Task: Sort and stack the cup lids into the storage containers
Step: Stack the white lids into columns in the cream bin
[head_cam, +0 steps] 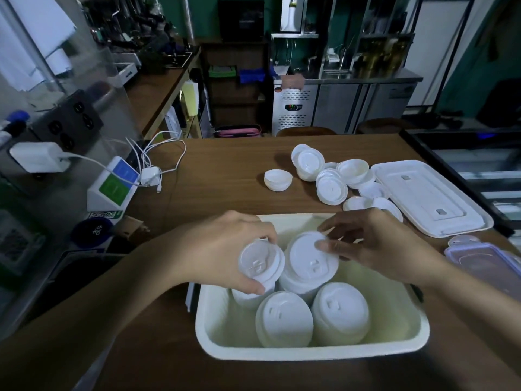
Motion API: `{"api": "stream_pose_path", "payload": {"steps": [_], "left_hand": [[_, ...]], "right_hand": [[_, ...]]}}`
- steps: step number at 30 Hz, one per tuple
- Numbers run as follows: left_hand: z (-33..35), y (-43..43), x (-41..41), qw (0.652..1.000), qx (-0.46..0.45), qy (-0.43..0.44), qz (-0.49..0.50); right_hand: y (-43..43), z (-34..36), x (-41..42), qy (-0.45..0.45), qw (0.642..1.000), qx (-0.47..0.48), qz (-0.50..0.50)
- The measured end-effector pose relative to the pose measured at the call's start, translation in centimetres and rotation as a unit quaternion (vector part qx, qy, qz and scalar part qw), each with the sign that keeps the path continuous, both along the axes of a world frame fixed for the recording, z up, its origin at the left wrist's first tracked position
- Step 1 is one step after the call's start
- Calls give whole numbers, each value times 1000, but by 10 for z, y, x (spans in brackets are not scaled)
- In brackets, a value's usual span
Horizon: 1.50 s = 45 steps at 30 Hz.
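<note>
a: in the head view, where are the cup lids found?
b: four stacks are seen inside the white container (310,355), which is placed at the near edge of the counter (220,176). the near-left stack (283,318) and the near-right stack (339,311) are standing by its near wall, touching each other.
a: and how are the hands seen?
b: the far-left stack (260,263) is gripped by the left hand (225,249), with the fingers curled round its top and the thumb on the near side; it is held a little tilted. the top of the far-right stack (310,263) is pinched by the right hand (375,249), with the thumb laid on top and the fingers bent over the far rim.
a: what is seen outside the container?
b: loose lids (329,184) are scattered toward the far right of the counter, just beside a flat white cover (431,196). a clear cover (485,261) is lying at the right edge.
</note>
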<state>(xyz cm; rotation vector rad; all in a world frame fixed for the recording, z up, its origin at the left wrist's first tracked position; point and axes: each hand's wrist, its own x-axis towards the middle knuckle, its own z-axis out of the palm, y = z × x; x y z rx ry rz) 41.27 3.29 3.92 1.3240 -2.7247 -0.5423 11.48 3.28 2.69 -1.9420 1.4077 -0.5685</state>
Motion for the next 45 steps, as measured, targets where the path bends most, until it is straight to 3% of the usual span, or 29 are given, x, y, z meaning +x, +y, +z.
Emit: {"api": "stream_pose_path", "payload": {"steps": [11, 19, 34, 45], "left_hand": [[-14, -3, 2, 994, -37, -100, 24], [-12, -8, 4, 995, 52, -56, 71], [-22, -8, -12, 991, 63, -98, 69], [0, -22, -8, 994, 60, -79, 43]], "right_hand": [[4, -22, 20, 175, 971, -158, 33], [15, -8, 30, 285, 948, -58, 127], [-5, -6, 35, 276, 955, -4, 111], [-1, 6, 26, 275, 951, -70, 120]]}}
